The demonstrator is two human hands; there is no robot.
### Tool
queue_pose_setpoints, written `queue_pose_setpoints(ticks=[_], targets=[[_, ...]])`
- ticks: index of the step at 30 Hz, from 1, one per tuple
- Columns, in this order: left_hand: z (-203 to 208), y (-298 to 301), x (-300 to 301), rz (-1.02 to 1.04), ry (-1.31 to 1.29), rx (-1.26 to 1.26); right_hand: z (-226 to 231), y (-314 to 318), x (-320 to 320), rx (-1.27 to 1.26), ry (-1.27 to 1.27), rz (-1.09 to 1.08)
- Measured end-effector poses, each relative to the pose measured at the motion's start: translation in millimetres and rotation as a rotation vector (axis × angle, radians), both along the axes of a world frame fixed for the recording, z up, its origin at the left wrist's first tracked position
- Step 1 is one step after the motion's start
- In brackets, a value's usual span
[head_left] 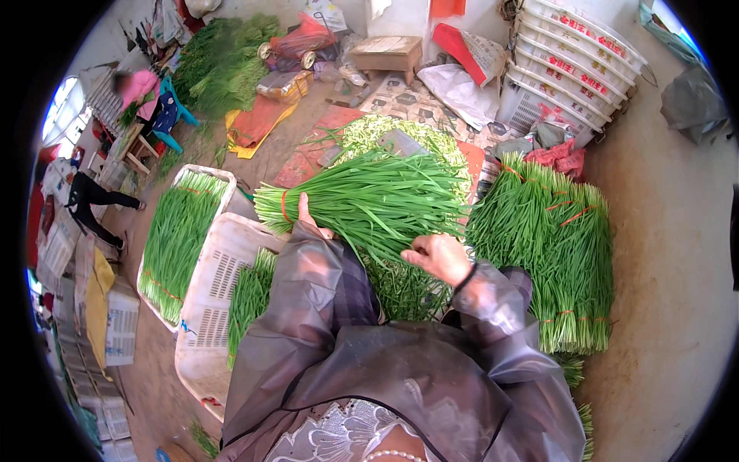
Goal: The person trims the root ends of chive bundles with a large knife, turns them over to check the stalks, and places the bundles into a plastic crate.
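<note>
A large bunch of garlic chives (377, 202) lies crosswise in front of me, cut stems to the left and green leaves fanning right. A red band (284, 206) circles it near the stem ends. My left hand (310, 218) is closed around the bunch beside the band, thumb on top and other fingers partly hidden below. At the near edge of the leaves is my right hand (440, 257), its fingers curled and pinched together against the leaf ends. What sits between those fingertips is too small to make out.
Banded chive bunches (550, 246) are stacked on my right by the wall. On my left stand a filled crate (231, 179) and a partly filled one (202, 308). Pale trimmings (369, 132) lie ahead. Stacked white baskets (566, 65) and a low wooden stool (385, 52) are farther back.
</note>
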State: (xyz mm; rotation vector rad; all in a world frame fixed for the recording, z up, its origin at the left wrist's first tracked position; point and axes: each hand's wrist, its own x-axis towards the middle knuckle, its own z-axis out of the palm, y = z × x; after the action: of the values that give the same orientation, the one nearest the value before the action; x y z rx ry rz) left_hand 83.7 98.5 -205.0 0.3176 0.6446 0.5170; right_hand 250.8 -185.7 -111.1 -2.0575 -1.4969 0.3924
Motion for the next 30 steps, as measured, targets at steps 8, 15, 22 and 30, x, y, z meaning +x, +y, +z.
queue_pose_setpoints(ticks=[8, 15, 22, 30], targets=[[-7, 4, -9, 0.049, -0.073, -0.012, 33, -10, 5, 0.192, 1.158, 0.108], [-4, 3, -1, 0.035, -0.034, -0.042, -32, 35, -55, -0.034, 0.061, 0.042], [-21, 14, -8, 0.026, -0.030, 0.034, -8, 24, -48, -0.145, 1.393, 0.549], [-1, 2, -4, 0.019, 0.015, -0.022, 2, 31, -51, -0.343, 0.650, 0.233]])
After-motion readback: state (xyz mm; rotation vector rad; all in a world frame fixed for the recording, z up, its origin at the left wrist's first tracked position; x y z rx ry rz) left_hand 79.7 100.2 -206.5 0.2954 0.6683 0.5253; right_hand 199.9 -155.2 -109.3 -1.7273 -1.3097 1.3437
